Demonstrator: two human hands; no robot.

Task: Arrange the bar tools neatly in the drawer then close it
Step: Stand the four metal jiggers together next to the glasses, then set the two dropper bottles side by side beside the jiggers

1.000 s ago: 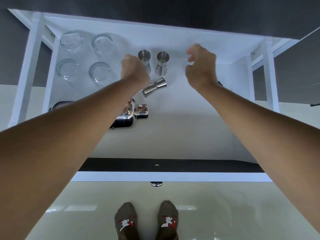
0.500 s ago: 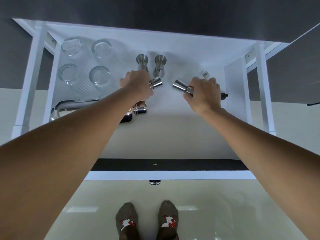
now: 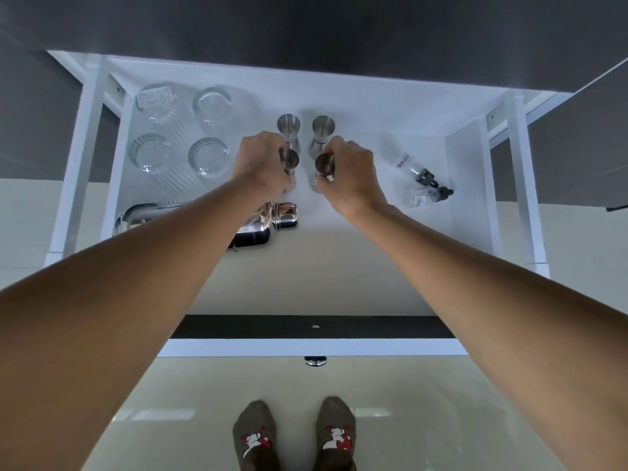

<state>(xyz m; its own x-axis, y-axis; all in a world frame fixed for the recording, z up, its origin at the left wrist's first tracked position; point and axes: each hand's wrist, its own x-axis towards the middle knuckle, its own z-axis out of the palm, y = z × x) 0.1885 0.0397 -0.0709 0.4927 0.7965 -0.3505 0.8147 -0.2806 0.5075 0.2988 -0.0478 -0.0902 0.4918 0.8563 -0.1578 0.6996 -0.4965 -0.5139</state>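
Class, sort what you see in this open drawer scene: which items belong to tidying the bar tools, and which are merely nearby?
Part of the job:
drawer
four jiggers, two standing, one in each hand
left hand
right hand
shaker
glasses
dropper bottles

Just nearby:
drawer knob
floor
socks

Your left hand (image 3: 261,163) hides its jigger's (image 3: 289,161) lower half; at seven o'clock, your forearm covers the shaker's (image 3: 272,220) middle.

Drawer floor (image 3: 339,266) lies bare nearside; glasses (image 3: 207,158), shaker (image 3: 265,222), dropper bottles (image 3: 418,185) crowd the far half
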